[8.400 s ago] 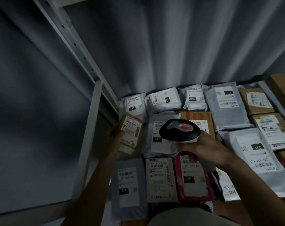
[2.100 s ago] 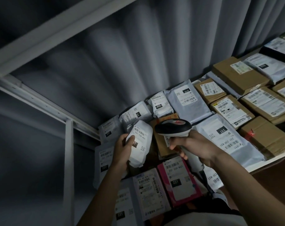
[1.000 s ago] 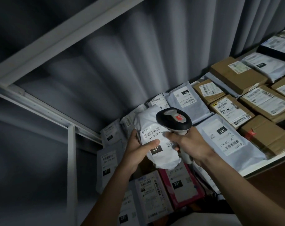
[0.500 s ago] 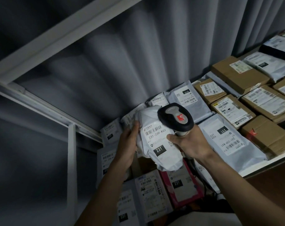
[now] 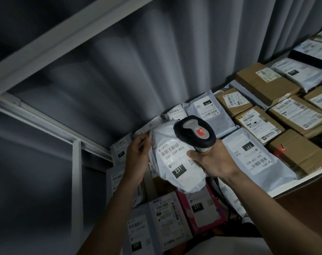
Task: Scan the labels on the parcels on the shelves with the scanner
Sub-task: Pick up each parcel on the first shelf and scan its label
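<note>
A white poly-bag parcel (image 5: 176,162) with a label reading 231-239-K01 and a black 231 tag is lifted above the shelf. My left hand (image 5: 138,155) holds its left edge, fingers curled against the bag. My right hand (image 5: 209,161) grips the handle of the black and grey scanner (image 5: 195,132), whose head sits over the parcel's upper right corner. My right thumb touches the label's right side. Many labelled parcels lie flat on the shelf (image 5: 303,178) around and below the held one.
A pink parcel (image 5: 202,210) and white parcels (image 5: 165,218) lie under my hands. Brown cartons (image 5: 300,153) and a large white bag (image 5: 255,157) fill the right. The white shelf post (image 5: 76,181) stands at left, a grey curtain (image 5: 156,70) behind.
The white parcel has tipped a little more upright and my left hand has slid up its left edge. The scanner head has stayed over the parcel's top right.
</note>
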